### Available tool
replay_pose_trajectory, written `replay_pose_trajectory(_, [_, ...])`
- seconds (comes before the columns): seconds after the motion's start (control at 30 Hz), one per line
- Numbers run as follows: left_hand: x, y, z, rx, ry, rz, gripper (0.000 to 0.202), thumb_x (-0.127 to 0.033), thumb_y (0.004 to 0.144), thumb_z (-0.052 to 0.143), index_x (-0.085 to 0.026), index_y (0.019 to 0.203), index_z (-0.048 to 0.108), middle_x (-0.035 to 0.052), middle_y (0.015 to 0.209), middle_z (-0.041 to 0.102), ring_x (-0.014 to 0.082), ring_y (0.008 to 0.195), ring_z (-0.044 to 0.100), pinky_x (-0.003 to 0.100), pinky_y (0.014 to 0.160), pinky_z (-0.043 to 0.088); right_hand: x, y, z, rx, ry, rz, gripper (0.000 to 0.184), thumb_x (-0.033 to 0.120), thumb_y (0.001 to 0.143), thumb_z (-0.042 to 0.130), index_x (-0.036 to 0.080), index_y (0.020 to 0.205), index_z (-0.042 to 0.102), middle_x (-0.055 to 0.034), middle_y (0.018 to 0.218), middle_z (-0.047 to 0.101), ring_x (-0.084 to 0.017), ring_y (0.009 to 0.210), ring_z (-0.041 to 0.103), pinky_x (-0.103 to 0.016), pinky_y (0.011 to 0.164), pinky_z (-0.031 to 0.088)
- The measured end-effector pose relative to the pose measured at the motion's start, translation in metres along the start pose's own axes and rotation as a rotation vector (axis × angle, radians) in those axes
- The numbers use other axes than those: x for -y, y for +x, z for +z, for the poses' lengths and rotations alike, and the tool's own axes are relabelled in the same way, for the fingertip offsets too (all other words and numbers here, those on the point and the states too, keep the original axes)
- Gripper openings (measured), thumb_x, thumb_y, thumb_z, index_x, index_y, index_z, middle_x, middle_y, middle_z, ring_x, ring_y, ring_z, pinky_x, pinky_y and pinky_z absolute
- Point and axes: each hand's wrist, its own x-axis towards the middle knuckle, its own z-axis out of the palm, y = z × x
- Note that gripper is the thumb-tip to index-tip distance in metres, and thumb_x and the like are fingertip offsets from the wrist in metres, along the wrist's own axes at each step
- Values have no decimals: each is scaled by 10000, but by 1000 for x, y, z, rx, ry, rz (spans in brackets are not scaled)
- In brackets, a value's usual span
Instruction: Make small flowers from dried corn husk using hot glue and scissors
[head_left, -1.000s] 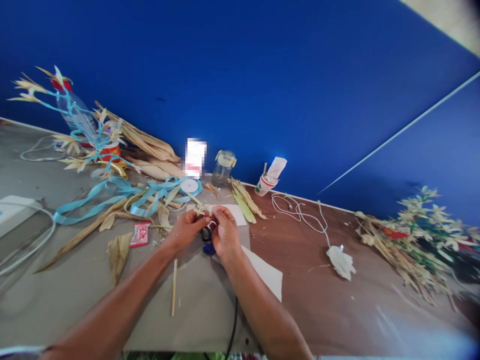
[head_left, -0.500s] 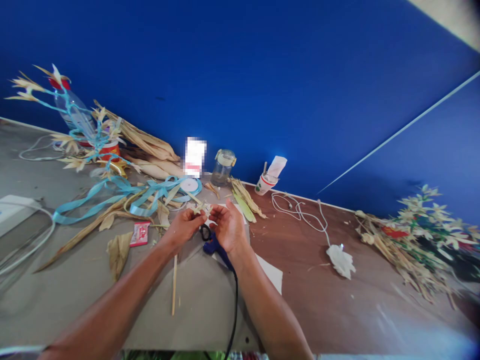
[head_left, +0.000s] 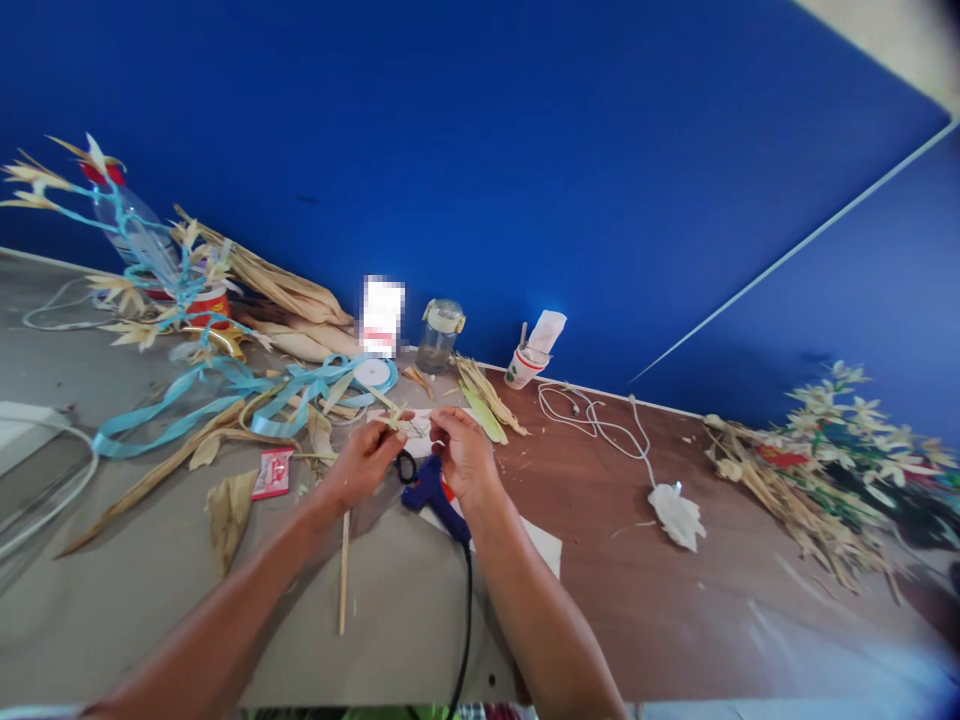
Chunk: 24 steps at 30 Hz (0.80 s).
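Observation:
My left hand point(head_left: 366, 462) is closed in a pinch on a small piece of pale corn husk point(head_left: 396, 424) with thin, ragged ends. To its right, my right hand point(head_left: 463, 455) has its thumb and fingertips pinched together near the husk; anything between them is too small to make out. A dark blue glue gun point(head_left: 433, 492) lies just below the right fingers, partly covered by the hand, its black cord running to the table's front edge. White paper point(head_left: 544, 545) lies partly under the glue gun and right forearm. A thin stick point(head_left: 344, 575) rests below my left hand.
Light blue ribbon point(head_left: 161, 412) and dried husks point(head_left: 292, 300) spread over the left side. A clear bottle point(head_left: 440, 335), a paper cup point(head_left: 523, 367) and a white cable point(head_left: 592, 420) are by the wall. Husk flowers point(head_left: 847, 440) lie far right.
My right hand's fingers, spread apart before, have come together into a pinch. The left hand keeps its pinch on the husk. The whole view has shifted slightly.

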Motion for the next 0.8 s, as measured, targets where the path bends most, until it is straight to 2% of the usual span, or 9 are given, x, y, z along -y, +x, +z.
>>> replay_pose_trajectory(0.07, [0,-3,-2,61,-22,71,258,-384,727,598,-204,896,673,40,737,605,212,857,555,287,676,431,0,0,1,-21,24,-32,112,246,549,657,180,581,572,77,468,478,-74,477,396,-219,490,254])
replay_pose_trajectory(0.1, [1,-3,-2,73,-56,89,255,-384,731,600,-209,902,674,51,770,610,215,883,547,292,708,433,1,-1,1,-21,35,-45,109,246,551,656,179,585,577,77,464,476,-73,473,394,-219,494,257])
replay_pose_trajectory(0.17, [2,-4,-2,131,-165,49,285,-386,753,590,-191,951,653,36,729,576,183,784,541,284,682,433,2,-2,1,-11,53,-70,105,246,556,654,177,586,580,77,460,475,-70,469,393,-220,501,265])
replay_pose_trajectory(0.27, [3,-4,-1,203,-395,-35,316,-371,781,585,-190,1040,578,-32,603,462,105,568,448,233,552,382,4,-3,0,6,47,-90,99,248,568,647,178,581,578,73,464,485,-73,474,404,-222,507,277])
replay_pose_trajectory(0.37, [1,-3,1,192,-543,-61,269,-353,743,651,-210,944,544,-53,593,448,78,523,411,207,523,350,6,-3,-1,14,34,-80,103,251,578,644,182,577,567,71,464,487,-75,471,406,-222,501,275])
replay_pose_trajectory(0.5, [4,-1,1,130,-549,-70,258,-342,674,721,-185,766,538,-22,664,520,91,600,470,208,563,376,7,-4,-1,19,37,-68,109,255,576,648,185,580,564,68,476,492,-78,475,411,-226,501,279])
replay_pose_trajectory(0.63, [7,-1,1,129,-585,-34,221,-241,645,744,-174,714,545,-25,694,535,89,648,485,199,601,386,9,-8,1,26,36,-90,102,249,583,648,181,576,571,65,477,490,-75,478,411,-225,509,284])
replay_pose_trajectory(0.8, [-1,-5,0,216,-634,-29,223,-228,640,753,-173,771,582,-16,705,554,86,644,495,191,582,379,13,-15,3,55,41,-94,88,240,579,651,180,573,588,61,483,500,-74,481,406,-222,508,281])
